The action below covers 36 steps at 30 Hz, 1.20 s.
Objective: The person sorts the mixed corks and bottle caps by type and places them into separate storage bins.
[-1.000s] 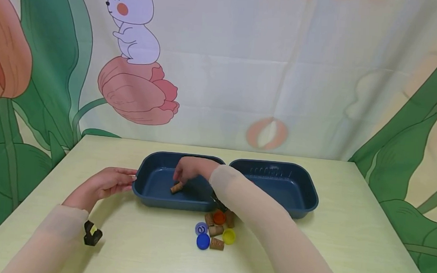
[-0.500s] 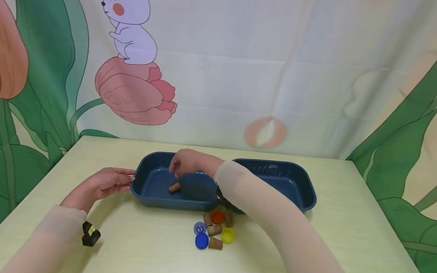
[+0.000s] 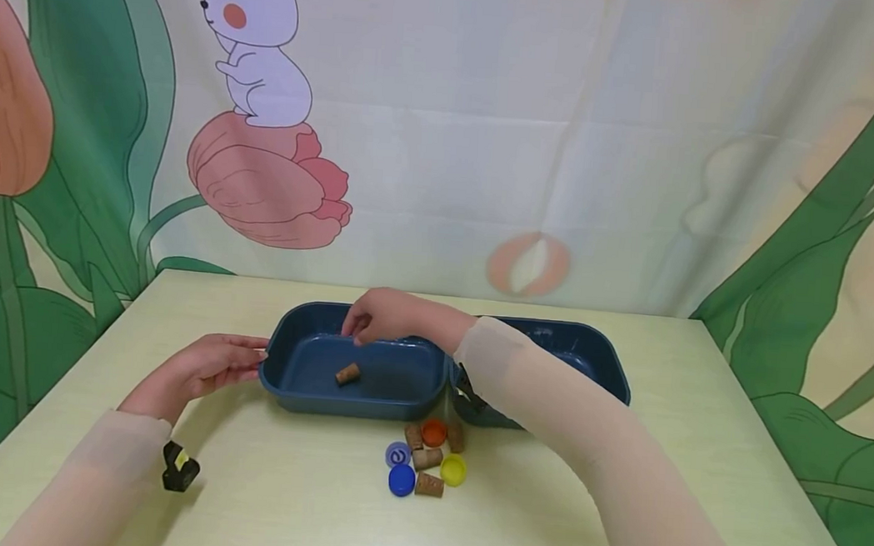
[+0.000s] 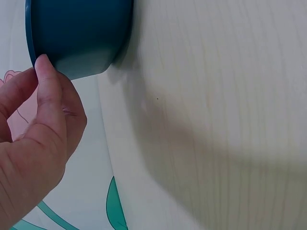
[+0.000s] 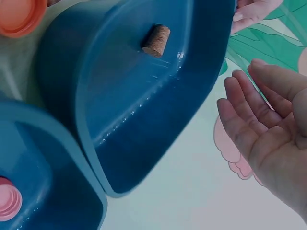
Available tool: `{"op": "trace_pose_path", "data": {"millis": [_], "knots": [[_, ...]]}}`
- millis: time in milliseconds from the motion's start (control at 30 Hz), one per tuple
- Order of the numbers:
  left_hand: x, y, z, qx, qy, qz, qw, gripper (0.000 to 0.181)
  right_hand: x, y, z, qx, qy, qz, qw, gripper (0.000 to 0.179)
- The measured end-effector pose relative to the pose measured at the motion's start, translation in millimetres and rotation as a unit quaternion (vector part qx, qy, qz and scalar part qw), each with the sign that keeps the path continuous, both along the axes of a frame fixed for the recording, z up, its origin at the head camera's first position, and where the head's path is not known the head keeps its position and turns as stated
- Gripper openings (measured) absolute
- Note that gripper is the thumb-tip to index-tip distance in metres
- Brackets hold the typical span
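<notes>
A brown cork lies on the floor of the left dark blue tray. At that tray's left end, my left hand pinches the rim between thumb and fingers, as the left wrist view shows with the thumb against the wall. My right hand hovers over the back of the same tray, holding nothing. Its fingers are loosely bent and apart in the right wrist view, where the cork sits away from them.
The right blue tray stands alongside, partly behind my right sleeve; a pink cap lies inside it. In front of the trays are several corks, plus orange, yellow, blue and light purple caps.
My right hand has let go of the cork, which stays in the left tray. The hand has risen and drawn back toward the far rim. My left hand stays at the tray's end.
</notes>
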State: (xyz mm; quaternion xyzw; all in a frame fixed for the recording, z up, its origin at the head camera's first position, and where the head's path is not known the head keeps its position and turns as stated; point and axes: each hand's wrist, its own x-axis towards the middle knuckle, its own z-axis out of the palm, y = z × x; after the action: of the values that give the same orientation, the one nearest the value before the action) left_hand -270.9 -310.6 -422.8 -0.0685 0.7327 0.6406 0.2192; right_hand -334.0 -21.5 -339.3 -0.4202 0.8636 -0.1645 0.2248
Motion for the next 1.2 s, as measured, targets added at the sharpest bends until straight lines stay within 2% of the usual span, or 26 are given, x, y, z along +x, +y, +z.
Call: {"op": "trace_pose_path", "data": {"millis": [367, 567, 800, 1000, 1200], "knots": [[2.3, 1.6, 1.7, -0.002, -0.006, 0.0, 1.0, 0.06, 9.2, 33.5, 15.1, -0.032, -0.019, 0.001, 0.9993, 0.031], [2.1, 2.1, 1.3, 0.002, -0.001, -0.006, 1.0, 0.061, 12.5, 51.4, 23.1, -0.043, -0.004, 0.002, 0.9991, 0.03], [2.8, 4.3, 1.5, -0.002, -0.007, -0.001, 1.0, 0.06, 19.8, 73.1, 24.4, -0.052, -0.004, -0.002, 0.9986, 0.029], [1.9, 3.5, 1.0, -0.007, -0.007, -0.003, 0.9999, 0.061, 30.8, 91.5, 27.2, -0.068, 0.0, -0.013, 0.9976, 0.029], [0.6, 2.3, 0.8, -0.006, -0.001, -0.004, 1.0, 0.061, 43.2, 105.9, 23.7, -0.081, -0.002, -0.027, 0.9964, 0.027]]}}
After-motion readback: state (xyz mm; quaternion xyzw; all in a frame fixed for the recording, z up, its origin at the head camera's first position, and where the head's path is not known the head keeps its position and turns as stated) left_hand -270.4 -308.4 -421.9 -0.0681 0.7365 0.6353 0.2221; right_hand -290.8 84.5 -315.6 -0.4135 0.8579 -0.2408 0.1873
